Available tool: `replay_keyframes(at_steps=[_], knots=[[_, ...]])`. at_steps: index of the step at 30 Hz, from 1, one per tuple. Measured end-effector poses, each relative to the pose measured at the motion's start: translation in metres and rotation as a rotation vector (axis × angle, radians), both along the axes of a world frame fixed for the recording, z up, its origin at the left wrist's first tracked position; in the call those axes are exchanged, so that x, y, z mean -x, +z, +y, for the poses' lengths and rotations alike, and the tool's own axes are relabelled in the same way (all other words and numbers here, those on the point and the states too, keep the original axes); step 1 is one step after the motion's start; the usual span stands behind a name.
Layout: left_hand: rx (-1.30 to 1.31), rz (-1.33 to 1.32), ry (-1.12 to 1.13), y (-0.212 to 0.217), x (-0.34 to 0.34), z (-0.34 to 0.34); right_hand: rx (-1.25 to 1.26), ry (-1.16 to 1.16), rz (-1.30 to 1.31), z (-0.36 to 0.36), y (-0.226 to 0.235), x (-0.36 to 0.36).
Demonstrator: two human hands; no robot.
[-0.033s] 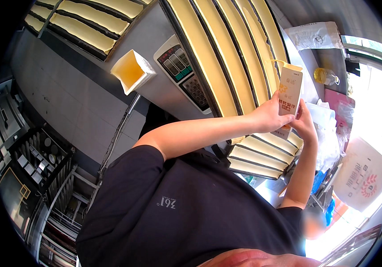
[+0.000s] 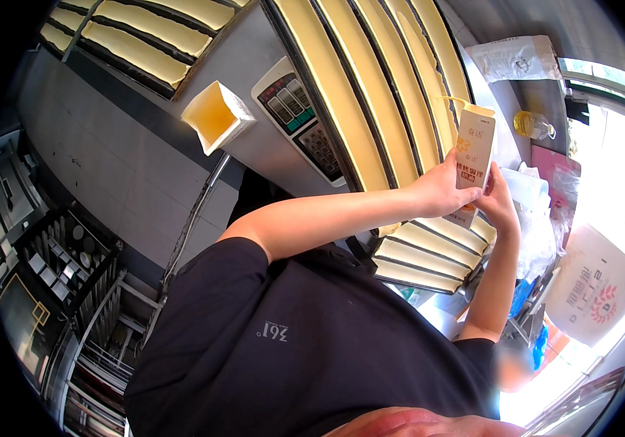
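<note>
Both of my hands are closed round a tall white carton (image 2: 475, 138) with yellow and brown print. My left hand (image 2: 440, 186) grips its near left side, and my right hand (image 2: 500, 200) wraps its right side. From the carton's top, a thin pale-yellow stream (image 2: 449, 99) runs out to the left, over the large tray. That black-edged tray (image 2: 379, 80) has long parallel channels with pale yellow in them. An opened carton (image 2: 236, 120), yellow inside, stands apart on the metal table to the left.
A scale with a keypad (image 2: 301, 120) lies beside the large tray. Another channelled tray (image 2: 429, 255) is close to my body, and one more (image 2: 137, 47) sits at far left. A bottle of yellow liquid (image 2: 533, 125) and plastic bags (image 2: 534, 218) are on the right.
</note>
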State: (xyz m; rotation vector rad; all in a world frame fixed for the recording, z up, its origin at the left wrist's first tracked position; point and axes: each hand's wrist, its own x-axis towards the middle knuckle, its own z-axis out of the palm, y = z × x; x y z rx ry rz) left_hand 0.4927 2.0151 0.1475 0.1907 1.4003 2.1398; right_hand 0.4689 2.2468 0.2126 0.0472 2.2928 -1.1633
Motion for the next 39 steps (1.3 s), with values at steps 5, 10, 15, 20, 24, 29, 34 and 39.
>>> replay_keyframes(at_steps=[5, 10, 15, 20, 24, 29, 34, 39], knots=[[-0.021, -0.009, 0.044, 0.001, -0.001, 0.0, 0.021, 0.0, 0.002, -0.002, -0.002, 0.0], [-0.044, 0.009, 0.045, 0.002, -0.001, 0.0, 0.044, -0.018, 0.036, 0.0, -0.004, -0.002], [-0.01, 0.062, 0.05, 0.005, 0.002, -0.004, 0.076, -0.069, 0.091, 0.001, -0.01, -0.003], [0.068, 0.091, 0.067, 0.002, 0.003, 0.002, 0.075, -0.063, 0.09, -0.003, -0.006, 0.0], [0.033, 0.059, 0.041, 0.009, 0.005, -0.005, 0.083, -0.063, 0.082, -0.004, -0.004, 0.001], [0.001, 0.038, 0.038, 0.004, 0.003, -0.003, 0.057, -0.021, 0.073, 0.0, -0.004, 0.002], [0.001, -0.023, -0.002, 0.001, 0.003, -0.002, 0.048, -0.008, 0.037, -0.006, 0.0, 0.002], [-0.008, -0.009, 0.012, 0.003, 0.001, -0.003, 0.023, 0.006, 0.028, -0.001, -0.003, 0.0]])
